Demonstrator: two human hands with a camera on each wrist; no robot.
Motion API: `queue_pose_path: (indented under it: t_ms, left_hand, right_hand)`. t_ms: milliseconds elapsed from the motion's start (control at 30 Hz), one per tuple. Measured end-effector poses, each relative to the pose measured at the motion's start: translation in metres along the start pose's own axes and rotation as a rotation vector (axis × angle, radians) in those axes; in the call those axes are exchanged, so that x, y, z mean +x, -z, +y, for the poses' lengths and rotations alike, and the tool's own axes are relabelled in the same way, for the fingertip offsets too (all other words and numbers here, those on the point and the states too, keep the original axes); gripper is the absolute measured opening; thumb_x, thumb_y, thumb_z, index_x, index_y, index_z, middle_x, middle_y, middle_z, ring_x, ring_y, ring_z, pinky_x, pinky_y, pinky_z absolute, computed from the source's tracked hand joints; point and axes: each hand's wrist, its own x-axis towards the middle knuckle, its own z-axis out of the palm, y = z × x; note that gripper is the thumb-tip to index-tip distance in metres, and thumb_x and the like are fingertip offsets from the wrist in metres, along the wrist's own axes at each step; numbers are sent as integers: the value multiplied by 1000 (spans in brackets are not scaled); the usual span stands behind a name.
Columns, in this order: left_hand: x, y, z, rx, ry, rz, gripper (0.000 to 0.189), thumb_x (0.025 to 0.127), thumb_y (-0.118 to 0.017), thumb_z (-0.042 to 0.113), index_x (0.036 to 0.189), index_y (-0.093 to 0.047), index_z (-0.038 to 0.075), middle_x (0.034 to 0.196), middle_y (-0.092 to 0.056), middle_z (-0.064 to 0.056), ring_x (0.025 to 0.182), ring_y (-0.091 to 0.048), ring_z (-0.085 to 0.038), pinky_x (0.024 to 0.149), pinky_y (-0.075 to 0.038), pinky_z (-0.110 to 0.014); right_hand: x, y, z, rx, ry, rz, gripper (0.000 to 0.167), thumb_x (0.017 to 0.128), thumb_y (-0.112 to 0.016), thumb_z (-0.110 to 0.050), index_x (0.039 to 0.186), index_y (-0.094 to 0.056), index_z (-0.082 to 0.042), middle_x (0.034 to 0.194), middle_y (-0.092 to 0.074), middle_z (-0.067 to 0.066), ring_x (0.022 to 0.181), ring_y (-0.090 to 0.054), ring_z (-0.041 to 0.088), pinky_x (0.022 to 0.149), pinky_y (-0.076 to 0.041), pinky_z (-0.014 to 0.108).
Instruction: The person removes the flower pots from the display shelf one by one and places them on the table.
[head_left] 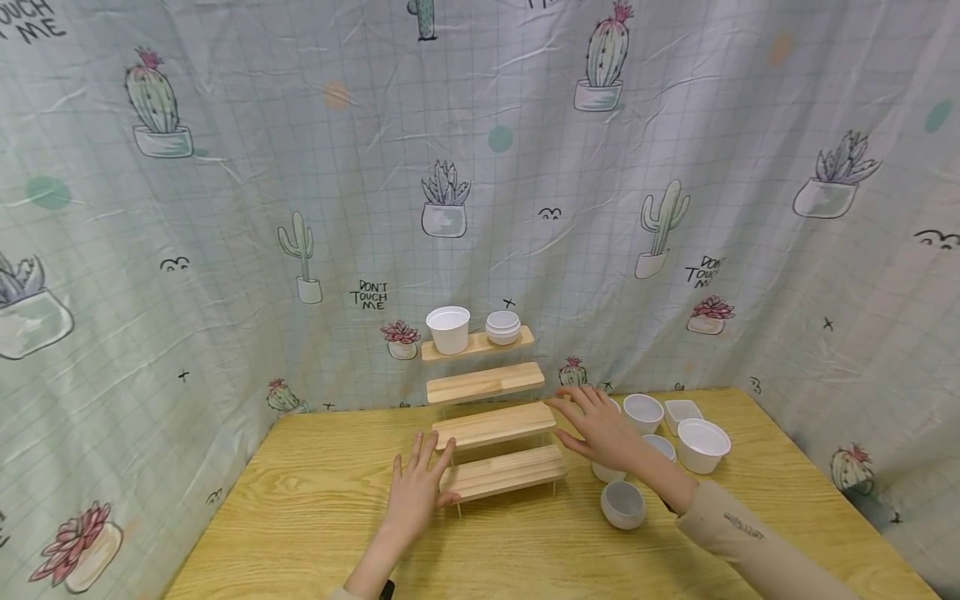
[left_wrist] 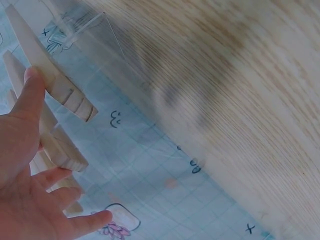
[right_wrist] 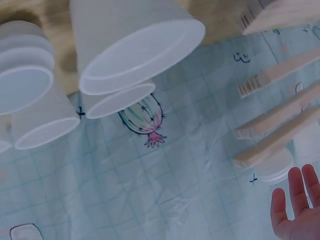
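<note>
A stepped wooden stand (head_left: pixel 495 425) with several pale boards on clear supports stands on the table. A tall white pot (head_left: pixel 450 335) and a small ribbed white pot (head_left: pixel 503 328) sit on its top board. My left hand (head_left: pixel 412 493) is at the stand's left end, fingers spread; in the left wrist view its thumb (left_wrist: pixel 32 95) touches a board's edge. Beside the right end is my right hand (head_left: pixel 602 429), fingers extended toward the boards and holding nothing. Whether its fingertips touch the stand I cannot tell.
Right of the stand, several white pots stand on the wooden table (head_left: pixel 315 517), among them a wide pot (head_left: pixel 702 447), a round bowl-like pot (head_left: pixel 622 505) and a square pot (head_left: pixel 683 413). A cactus-print curtain (head_left: pixel 480 125) hangs behind and along both sides.
</note>
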Motion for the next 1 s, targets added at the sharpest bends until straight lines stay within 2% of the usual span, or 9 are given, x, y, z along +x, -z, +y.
queue_pose_path:
  t_ms: [67,167,533,700,833,1000]
  left_hand:
    - [0,1,0,-1,-3,4,81,63,-66,48,134,-40,18,138,-38,-14,128,-34,-38,90,-37,-63]
    - [0,1,1,-4,-3,5,81,63,-66,48,134,-41,18,138,-38,-14,128,-34,-38,90,-38,-64]
    - [-1,0,2,5,-5,6,81,63,-66,48,134,-41,18,137,-39,-14,128,-34,-38,90,-38,-63]
    - [-1,0,2,10,-4,11,80,63,-66,47,133,-42,18,137,-39,-13,128,-34,-37,90,-38,-62]
    - [-1,1,2,17,-7,17,80,64,-66,47,133,-42,18,137,-39,-13,128,-35,-37,90,-39,-62]
    - [-1,1,2,18,-13,27,80,62,-66,48,133,-42,18,137,-39,-14,127,-35,-37,88,-40,-62]
  right_hand:
    - [6,0,0,-2,4,13,38,86,-56,-34,117,-54,-13,111,-53,9,95,-51,24,75,-45,41]
    - [13,-2,0,-1,4,24,45,76,-68,-25,116,-54,-14,110,-54,9,94,-52,24,71,-44,40]
    - [38,-9,6,-21,-6,44,45,76,-68,-24,117,-54,-11,109,-54,11,89,-49,25,71,-42,40]
    - [54,-12,10,-43,-45,59,49,74,-70,-25,117,-53,-9,109,-55,13,91,-52,28,70,-44,42]
    - [67,-15,14,-72,-96,40,47,78,-67,-28,119,-53,-10,112,-54,13,96,-52,29,73,-45,43]
    - [83,-20,18,-79,-128,56,47,79,-66,-29,120,-53,-10,115,-54,14,100,-52,30,75,-44,46]
